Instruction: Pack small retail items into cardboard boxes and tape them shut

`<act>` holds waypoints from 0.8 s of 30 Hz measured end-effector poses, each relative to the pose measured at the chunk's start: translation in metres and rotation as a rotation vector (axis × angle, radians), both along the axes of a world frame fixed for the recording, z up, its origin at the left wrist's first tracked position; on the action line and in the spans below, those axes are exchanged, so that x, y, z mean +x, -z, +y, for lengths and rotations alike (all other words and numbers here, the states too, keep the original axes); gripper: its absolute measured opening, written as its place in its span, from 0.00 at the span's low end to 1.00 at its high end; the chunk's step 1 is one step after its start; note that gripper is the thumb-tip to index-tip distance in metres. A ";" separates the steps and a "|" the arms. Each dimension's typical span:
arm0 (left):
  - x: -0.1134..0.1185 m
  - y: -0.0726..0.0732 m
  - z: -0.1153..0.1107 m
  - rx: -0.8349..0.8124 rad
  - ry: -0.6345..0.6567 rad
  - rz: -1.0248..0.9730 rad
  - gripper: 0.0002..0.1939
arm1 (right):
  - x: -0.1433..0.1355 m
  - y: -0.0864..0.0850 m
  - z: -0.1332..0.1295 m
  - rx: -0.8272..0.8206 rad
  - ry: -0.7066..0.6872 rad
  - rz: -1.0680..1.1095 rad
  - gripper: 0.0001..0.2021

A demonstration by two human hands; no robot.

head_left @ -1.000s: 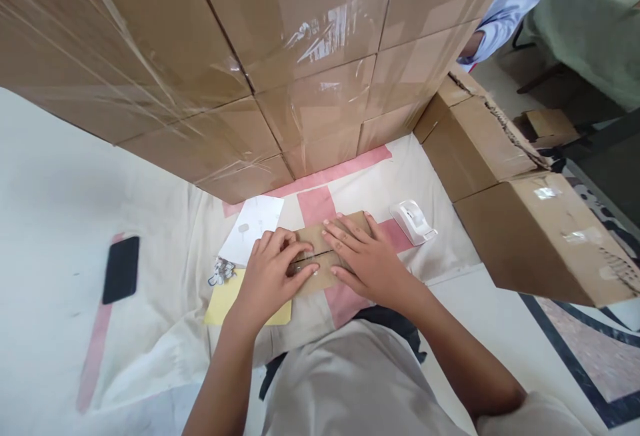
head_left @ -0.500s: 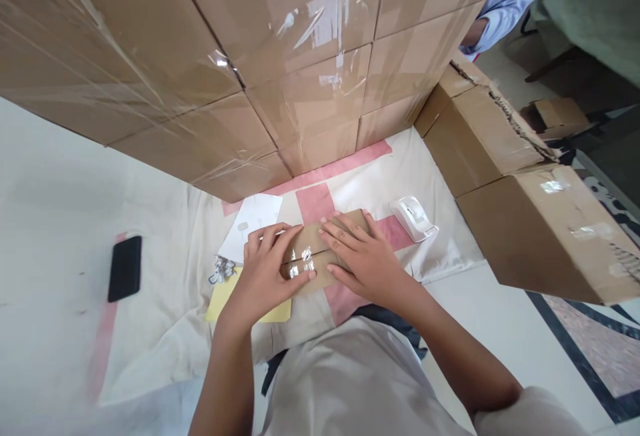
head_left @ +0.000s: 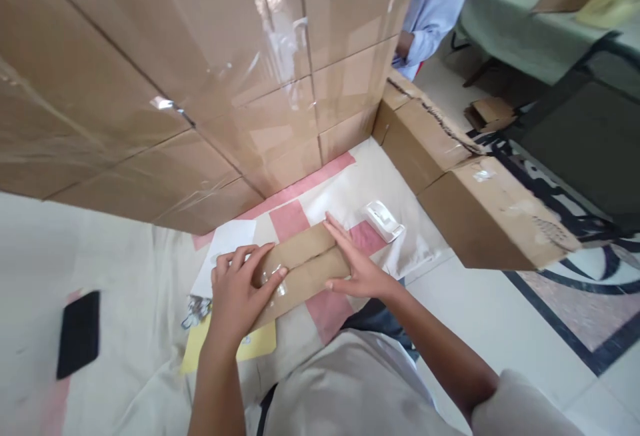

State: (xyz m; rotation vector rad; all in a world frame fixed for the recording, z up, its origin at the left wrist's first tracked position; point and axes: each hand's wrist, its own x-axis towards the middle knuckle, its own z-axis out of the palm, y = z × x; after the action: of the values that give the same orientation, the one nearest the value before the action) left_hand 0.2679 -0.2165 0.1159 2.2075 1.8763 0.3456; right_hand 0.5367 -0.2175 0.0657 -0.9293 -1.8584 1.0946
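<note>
A small flat cardboard box (head_left: 305,268) lies in front of me, with a seam along its top and shiny clear tape near its left end. My left hand (head_left: 243,293) grips that left end, thumb on top and fingers bent over the far side. At the right end, my right hand (head_left: 361,266) holds the box between the thumb at the near side and fingers along the far edge. Beyond it sits a white tape dispenser (head_left: 384,221). White paper (head_left: 227,243) and a yellow sheet (head_left: 263,341) lie by my left hand, partly covered.
Tall taped cardboard boxes (head_left: 240,89) form a wall ahead. Lower boxes (head_left: 460,216) border the right side. A black phone (head_left: 79,335) lies on the cloth (head_left: 135,329) at left. Another person's sleeve (head_left: 435,9) shows behind, near a green-covered table (head_left: 520,29).
My right hand has slid from the box's top to its right end, uncovering the seam. The box looks turned slightly. The camera view has shifted rightward.
</note>
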 end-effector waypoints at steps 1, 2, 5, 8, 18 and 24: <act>-0.003 0.001 0.001 0.009 0.018 0.009 0.23 | 0.007 0.006 0.001 -0.020 -0.053 0.017 0.57; -0.006 0.003 0.002 0.022 0.038 0.013 0.23 | 0.013 0.011 0.001 -0.029 -0.094 0.012 0.61; -0.016 0.012 0.005 0.048 0.083 0.021 0.24 | 0.026 0.017 0.003 -0.011 -0.149 -0.053 0.65; -0.022 0.017 0.008 0.031 0.110 0.045 0.25 | 0.030 0.015 0.002 0.040 -0.137 -0.093 0.66; -0.005 0.013 0.024 0.078 0.356 -0.107 0.16 | 0.032 0.031 -0.052 0.268 0.136 -0.012 0.48; 0.024 0.027 0.029 0.247 0.210 -0.376 0.13 | 0.096 0.007 -0.147 0.166 0.480 0.075 0.42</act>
State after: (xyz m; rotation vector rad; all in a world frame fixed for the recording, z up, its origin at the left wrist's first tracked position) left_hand 0.2919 -0.1878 0.0887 2.2640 1.4565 0.9217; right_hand 0.6329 -0.3647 0.0583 -1.1412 -1.5265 0.6629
